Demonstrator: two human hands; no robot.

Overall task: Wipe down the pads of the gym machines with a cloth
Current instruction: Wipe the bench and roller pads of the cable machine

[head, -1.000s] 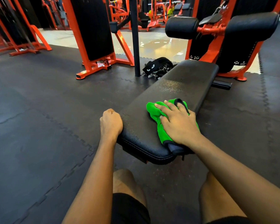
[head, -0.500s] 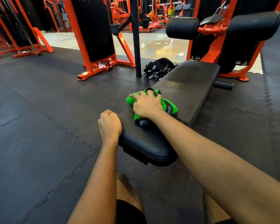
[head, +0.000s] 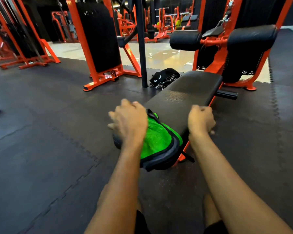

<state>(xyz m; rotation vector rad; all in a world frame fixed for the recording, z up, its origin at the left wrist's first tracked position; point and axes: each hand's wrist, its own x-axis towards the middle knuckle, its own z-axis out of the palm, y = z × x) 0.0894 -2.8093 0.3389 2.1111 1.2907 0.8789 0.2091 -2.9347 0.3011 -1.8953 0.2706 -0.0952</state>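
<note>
A long black bench pad [head: 189,92] runs away from me across the middle of the view. A green cloth [head: 159,137] with a grey border lies on its near end and hangs over the front edge. My left hand [head: 129,121] rests on the cloth's left part at the pad's left edge, fingers spread, blurred by motion. My right hand [head: 200,121] is at the pad's right edge with its fingers curled over that edge and the thumb down the side. It is apart from the cloth.
Two black roller pads [head: 184,39] on an orange frame [head: 215,53] stand beyond the bench's far end. A black strap with chains [head: 164,77] lies on the floor beside a black post [head: 141,48]. Orange machines [head: 95,48] stand at the back left. Rubber mats cover the floor.
My right hand let go of the cloth and moved to the pad's right edge. My left hand left the pad's left edge and came onto the cloth, which now lies at the near end.
</note>
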